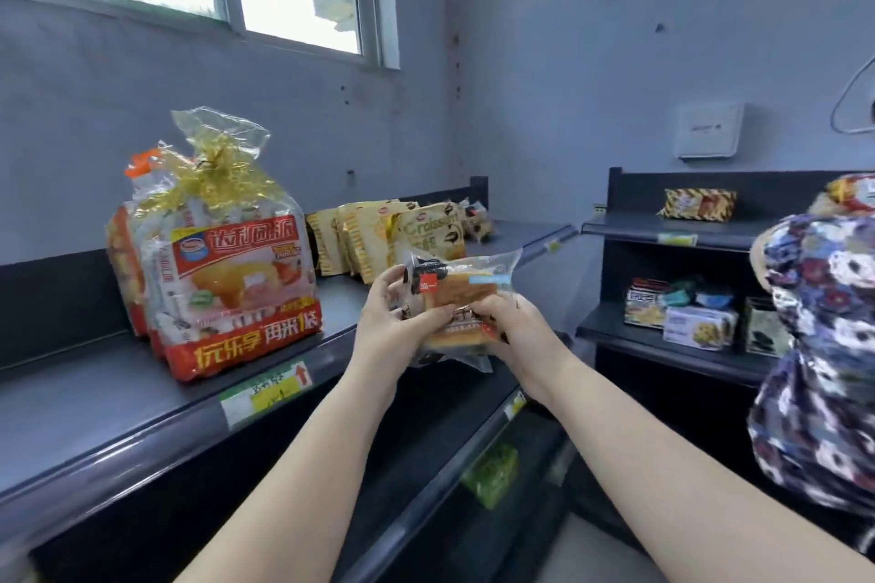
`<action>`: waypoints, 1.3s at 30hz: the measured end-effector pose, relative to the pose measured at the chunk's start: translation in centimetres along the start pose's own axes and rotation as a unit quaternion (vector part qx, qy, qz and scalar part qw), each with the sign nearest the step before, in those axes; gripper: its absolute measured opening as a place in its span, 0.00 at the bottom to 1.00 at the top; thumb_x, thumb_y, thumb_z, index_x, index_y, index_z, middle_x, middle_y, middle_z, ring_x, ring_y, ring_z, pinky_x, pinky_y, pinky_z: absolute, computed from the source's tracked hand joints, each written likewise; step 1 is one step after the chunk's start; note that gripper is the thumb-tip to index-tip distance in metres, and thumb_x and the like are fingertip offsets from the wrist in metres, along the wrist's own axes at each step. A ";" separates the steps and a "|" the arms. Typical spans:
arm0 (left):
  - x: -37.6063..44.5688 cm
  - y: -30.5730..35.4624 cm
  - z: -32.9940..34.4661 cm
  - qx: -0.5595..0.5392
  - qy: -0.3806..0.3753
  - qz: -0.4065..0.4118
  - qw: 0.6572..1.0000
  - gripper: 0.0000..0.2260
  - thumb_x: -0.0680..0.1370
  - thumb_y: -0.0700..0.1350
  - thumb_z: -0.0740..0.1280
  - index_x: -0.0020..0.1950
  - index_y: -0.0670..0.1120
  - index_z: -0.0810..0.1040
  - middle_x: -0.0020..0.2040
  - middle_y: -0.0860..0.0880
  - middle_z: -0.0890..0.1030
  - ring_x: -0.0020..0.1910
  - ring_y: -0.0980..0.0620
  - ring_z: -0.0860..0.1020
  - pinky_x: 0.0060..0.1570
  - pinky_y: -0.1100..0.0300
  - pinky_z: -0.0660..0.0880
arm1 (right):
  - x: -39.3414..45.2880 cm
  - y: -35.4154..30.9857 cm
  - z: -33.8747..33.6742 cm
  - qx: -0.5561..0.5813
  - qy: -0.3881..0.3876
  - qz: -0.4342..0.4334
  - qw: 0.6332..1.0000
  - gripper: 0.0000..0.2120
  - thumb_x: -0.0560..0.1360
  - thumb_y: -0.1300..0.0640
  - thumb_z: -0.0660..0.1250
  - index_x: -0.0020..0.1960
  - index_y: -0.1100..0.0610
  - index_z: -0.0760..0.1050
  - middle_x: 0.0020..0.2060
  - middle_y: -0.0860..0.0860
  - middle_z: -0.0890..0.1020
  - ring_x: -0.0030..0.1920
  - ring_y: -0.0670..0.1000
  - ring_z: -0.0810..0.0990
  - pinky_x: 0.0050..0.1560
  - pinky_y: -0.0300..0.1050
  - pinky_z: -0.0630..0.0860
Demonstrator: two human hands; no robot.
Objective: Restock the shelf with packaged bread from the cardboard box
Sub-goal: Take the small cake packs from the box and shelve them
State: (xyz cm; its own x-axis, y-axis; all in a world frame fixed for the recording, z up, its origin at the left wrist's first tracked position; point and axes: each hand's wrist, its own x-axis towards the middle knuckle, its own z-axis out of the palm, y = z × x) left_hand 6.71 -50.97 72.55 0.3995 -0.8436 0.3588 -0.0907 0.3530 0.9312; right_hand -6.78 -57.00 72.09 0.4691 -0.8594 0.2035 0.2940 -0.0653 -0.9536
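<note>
Bread packet (461, 294), clear wrap, golden slices, in both hands.

A clear-wrapped bread packet (461, 294) with a small red label is tilted in the air above the dark top shelf (118, 398) edge.

We cannot see the cardboard box in this view. Our left hand (395, 322) and right hand (509, 322) cover the lower part of the bread packet (461, 284), so we cannot read its label. The price tag (265, 391) on the shelf edge (142, 436) is too blurred to read. A person in a floral garment (824, 346) is cut off by the right edge. The green item (492, 471) on a lower shelf is too blurred to identify.
</note>
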 end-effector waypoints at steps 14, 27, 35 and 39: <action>7.5 -4.9 9.0 -0.029 -0.047 -0.013 0.998 0.29 0.70 0.40 0.75 0.66 0.52 0.66 0.62 0.51 0.76 0.56 0.52 0.79 0.49 0.58 0.79 | 6.2 -0.4 -9.7 -0.044 0.063 -0.022 0.997 0.07 0.76 0.62 0.62 0.52 0.53 0.73 0.42 0.48 0.82 0.41 0.45 0.81 0.35 0.34 0.76; 18.5 -10.0 16.1 -0.001 -0.026 -0.008 1.000 0.28 0.69 0.42 0.76 0.65 0.50 0.66 0.58 0.51 0.77 0.56 0.50 0.79 0.57 0.48 0.78 | 18.2 0.5 -17.6 -0.057 0.084 -0.017 0.995 0.07 0.74 0.64 0.60 0.46 0.53 0.74 0.40 0.51 0.81 0.43 0.52 0.79 0.44 0.44 0.75; 29.1 -13.1 18.5 0.010 -0.011 0.009 1.000 0.29 0.67 0.44 0.77 0.62 0.52 0.65 0.50 0.62 0.74 0.56 0.51 0.78 0.60 0.48 0.76 | 28.5 0.4 -20.2 -0.083 0.099 -0.032 0.991 0.08 0.75 0.65 0.58 0.45 0.56 0.74 0.36 0.52 0.79 0.36 0.49 0.77 0.34 0.40 0.73; 33.7 -14.7 19.5 0.003 0.001 0.002 1.000 0.30 0.67 0.44 0.77 0.62 0.53 0.65 0.53 0.57 0.75 0.57 0.51 0.78 0.60 0.48 0.75 | 33.2 0.9 -21.6 -0.093 0.102 -0.030 0.990 0.10 0.75 0.65 0.56 0.50 0.58 0.74 0.39 0.54 0.79 0.38 0.51 0.77 0.37 0.42 0.73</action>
State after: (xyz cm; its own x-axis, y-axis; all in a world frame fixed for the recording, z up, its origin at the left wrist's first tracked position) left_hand 3.67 -92.46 72.17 0.4010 -0.8411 0.3630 -0.0987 0.3543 0.9299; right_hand -8.90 -96.52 73.21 0.2722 -0.9344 0.2299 0.1487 -0.1953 -0.9694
